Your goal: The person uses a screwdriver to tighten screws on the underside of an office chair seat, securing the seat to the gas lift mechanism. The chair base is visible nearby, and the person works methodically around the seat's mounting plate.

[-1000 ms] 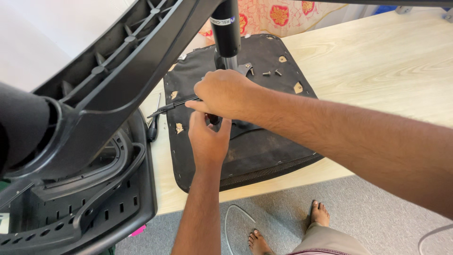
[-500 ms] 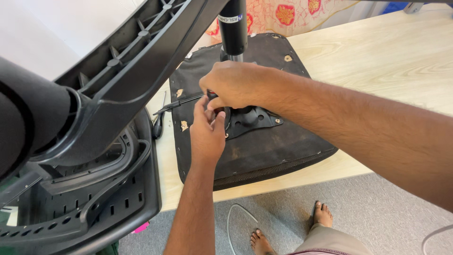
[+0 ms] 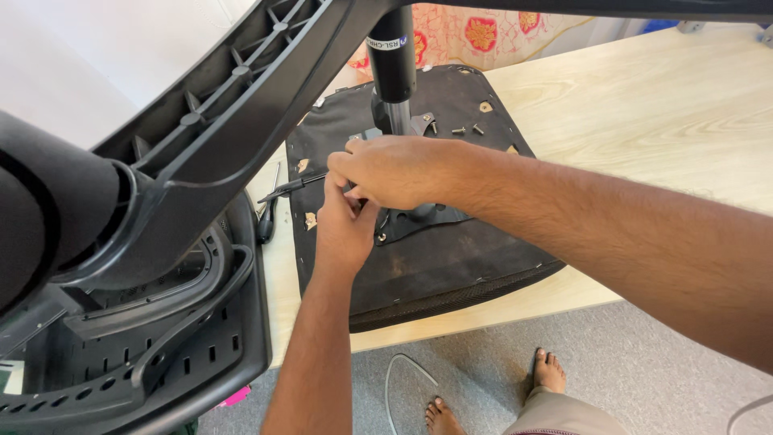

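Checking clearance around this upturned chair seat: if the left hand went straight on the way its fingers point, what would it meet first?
Most likely the right hand, which lies across the left hand's fingertips; beyond stands the black column.

Bare forearms, bare feet, khaki trousers

On the pale wooden table (image 3: 644, 129) lies one upturned black fabric-covered chair seat (image 3: 451, 266). On that seat: one black gas cylinder (image 3: 392, 56), two hands, about three loose dark screws (image 3: 459, 130). Below the table, two bare feet (image 3: 550, 372).
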